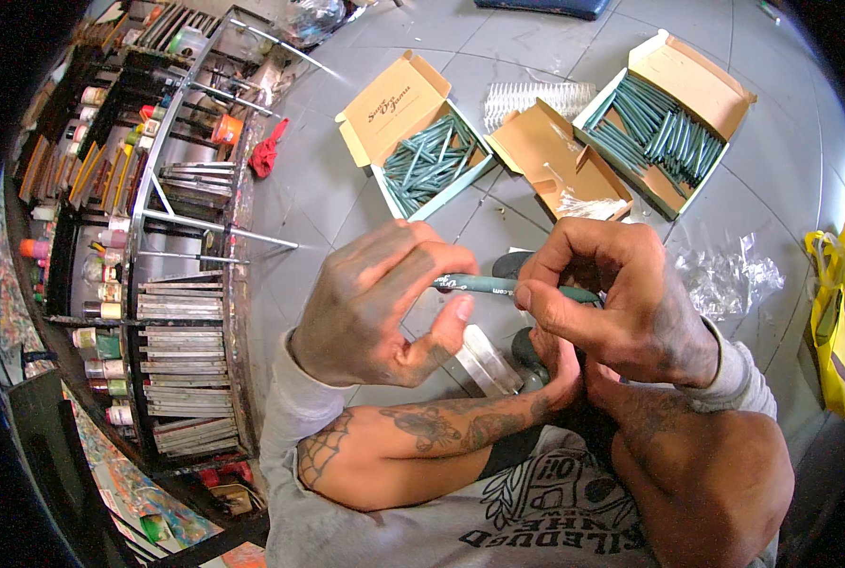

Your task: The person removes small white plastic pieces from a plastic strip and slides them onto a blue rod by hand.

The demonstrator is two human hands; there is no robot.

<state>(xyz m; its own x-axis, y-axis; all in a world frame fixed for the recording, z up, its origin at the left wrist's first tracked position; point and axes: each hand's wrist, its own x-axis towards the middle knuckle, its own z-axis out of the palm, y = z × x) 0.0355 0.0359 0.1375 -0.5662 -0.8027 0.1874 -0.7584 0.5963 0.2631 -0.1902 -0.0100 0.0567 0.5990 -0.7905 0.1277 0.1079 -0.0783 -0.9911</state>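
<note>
Holding up the pen [490,285], right hand [616,284] pinching it, left hand [370,298] grip unclear, I probably need steadiness next.

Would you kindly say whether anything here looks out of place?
Crumpled clear plastic lies between the right hand and the yellow bag, like discarded wrapping. The green pens in the left box are jumbled, unlike the more parallel ones in the right box.

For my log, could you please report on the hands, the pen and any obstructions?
Right hand pinching pen. Left hand at its other end, grip unclear. Open boxes beyond, out of the way.
</note>
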